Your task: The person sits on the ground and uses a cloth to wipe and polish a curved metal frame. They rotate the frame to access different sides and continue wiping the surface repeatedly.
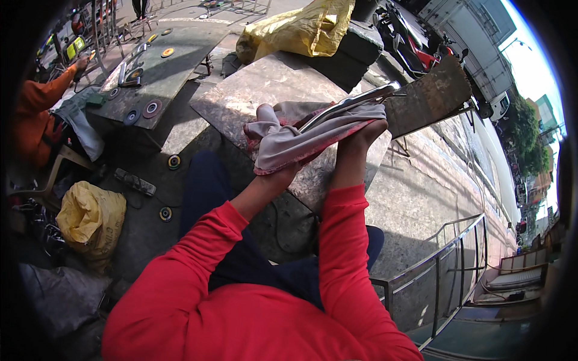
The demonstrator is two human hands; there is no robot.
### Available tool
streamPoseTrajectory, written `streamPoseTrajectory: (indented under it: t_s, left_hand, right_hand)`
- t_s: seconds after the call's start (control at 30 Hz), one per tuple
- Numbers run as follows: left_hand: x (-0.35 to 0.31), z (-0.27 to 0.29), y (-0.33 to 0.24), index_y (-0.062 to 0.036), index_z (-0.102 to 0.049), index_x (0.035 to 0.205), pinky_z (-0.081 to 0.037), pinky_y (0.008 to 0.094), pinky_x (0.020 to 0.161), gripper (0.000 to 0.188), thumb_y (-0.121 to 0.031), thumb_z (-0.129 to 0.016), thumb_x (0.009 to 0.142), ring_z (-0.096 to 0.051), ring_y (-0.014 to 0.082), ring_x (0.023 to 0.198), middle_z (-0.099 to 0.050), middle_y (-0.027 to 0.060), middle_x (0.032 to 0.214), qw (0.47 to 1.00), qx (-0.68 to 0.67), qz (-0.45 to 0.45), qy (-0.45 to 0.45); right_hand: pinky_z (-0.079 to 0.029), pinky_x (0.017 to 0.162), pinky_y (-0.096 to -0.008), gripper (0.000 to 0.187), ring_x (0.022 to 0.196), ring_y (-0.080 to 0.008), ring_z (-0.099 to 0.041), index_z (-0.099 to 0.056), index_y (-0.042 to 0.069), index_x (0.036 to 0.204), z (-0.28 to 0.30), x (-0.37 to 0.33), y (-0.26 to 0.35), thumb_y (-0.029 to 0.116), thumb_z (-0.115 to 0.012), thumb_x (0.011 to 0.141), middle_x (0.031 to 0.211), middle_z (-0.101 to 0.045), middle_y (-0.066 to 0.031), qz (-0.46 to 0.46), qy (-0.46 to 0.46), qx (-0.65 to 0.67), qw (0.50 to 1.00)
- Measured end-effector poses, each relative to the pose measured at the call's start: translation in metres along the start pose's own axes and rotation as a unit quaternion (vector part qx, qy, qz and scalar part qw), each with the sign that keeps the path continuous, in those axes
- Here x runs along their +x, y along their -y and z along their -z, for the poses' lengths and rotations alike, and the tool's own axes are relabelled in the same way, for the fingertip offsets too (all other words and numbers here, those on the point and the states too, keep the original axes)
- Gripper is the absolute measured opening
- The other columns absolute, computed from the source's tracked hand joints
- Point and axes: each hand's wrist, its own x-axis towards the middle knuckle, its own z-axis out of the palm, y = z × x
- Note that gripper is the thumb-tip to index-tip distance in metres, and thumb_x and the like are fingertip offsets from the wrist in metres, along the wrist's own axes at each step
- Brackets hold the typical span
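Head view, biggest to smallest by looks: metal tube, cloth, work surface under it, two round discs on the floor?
1. Work surface
2. Cloth
3. Metal tube, partly covered
4. Upper floor disc and lower floor disc: look alike, not ranked apart

Dark printed lettering low on the yellow sack [90, 210], left side, partly lost in creases. Disc [152, 109] markings too small to read.
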Motion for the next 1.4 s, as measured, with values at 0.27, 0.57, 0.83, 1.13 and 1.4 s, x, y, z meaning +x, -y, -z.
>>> streamPoseTrajectory:
  t_s: [0.27, 0.57, 0.83, 1.13, 1.4]
  left_hand:
    - [-0.04, 0.026, 0.022, -0.0013, -0.041, 0.141, -0.052, 0.0436, 0.078, 0.059, -0.017, -0.061, 0.087, -0.065, 0.0403, 0.088, -0.061, 0.0235, 0.119, 0.961, 0.172, -0.163, 0.141]
    - [-0.091, -0.004, -0.008, 0.0011, -0.064, 0.108, -0.049, 0.0459, 0.085, 0.021, -0.007, -0.057, 0.09, -0.062, 0.0418, 0.098, -0.065, 0.0236, 0.103, 0.951, 0.214, -0.062, -0.216]
    - [-0.089, 0.025, 0.006, -0.0005, -0.067, 0.101, -0.051, 0.0406, 0.083, 0.016, -0.009, -0.061, 0.088, -0.065, 0.0379, 0.092, -0.068, 0.0191, 0.096, 0.963, 0.152, 0.055, -0.216]
    - [0.02, 0.061, 0.111, -0.0004, -0.058, 0.121, -0.049, 0.0417, 0.097, 0.032, -0.02, -0.042, 0.1, -0.06, 0.0263, 0.107, -0.062, 0.015, 0.118, 0.669, -0.703, 0.099, -0.22]
    - [0.086, 0.025, 0.054, -0.0087, -0.057, 0.125, -0.047, 0.0454, 0.099, 0.035, -0.029, -0.042, 0.099, -0.057, 0.0296, 0.111, -0.058, 0.0126, 0.127, 0.614, -0.645, 0.318, -0.325]
  right_hand:
    - [-0.053, 0.067, -0.0462, 0.043, 0.071, -0.0246, -0.052, -0.039, 0.013, 0.087, -0.016, -0.008, -0.015, 0.056, -0.041, 0.086, 0.081, -0.046, -0.0063, 0.032, 0.035, -0.104, 0.993]
    - [-0.055, 0.072, -0.0589, 0.052, 0.08, -0.0363, -0.058, -0.045, 0.009, 0.107, -0.027, -0.004, -0.031, 0.057, -0.037, 0.088, 0.1, -0.051, -0.0167, 0.026, -0.079, -0.092, 0.992]
    - [-0.057, 0.064, -0.0474, 0.053, 0.071, -0.0288, -0.058, -0.047, 0.007, 0.103, -0.015, 0.003, -0.051, 0.057, -0.047, 0.084, 0.088, -0.054, -0.01, 0.133, 0.014, -0.057, 0.989]
    - [-0.051, 0.081, -0.0304, 0.034, 0.084, -0.0193, -0.061, -0.06, -0.004, 0.093, -0.019, -0.016, -0.056, -0.001, -0.032, 0.074, 0.092, -0.063, -0.0093, 0.128, 0.08, -0.169, 0.974]
    - [-0.052, 0.088, -0.0337, 0.037, 0.092, -0.0235, -0.064, -0.061, -0.004, 0.098, -0.015, -0.023, -0.044, 0.0, -0.031, 0.075, 0.099, -0.064, -0.0131, 0.191, 0.029, -0.213, 0.958]
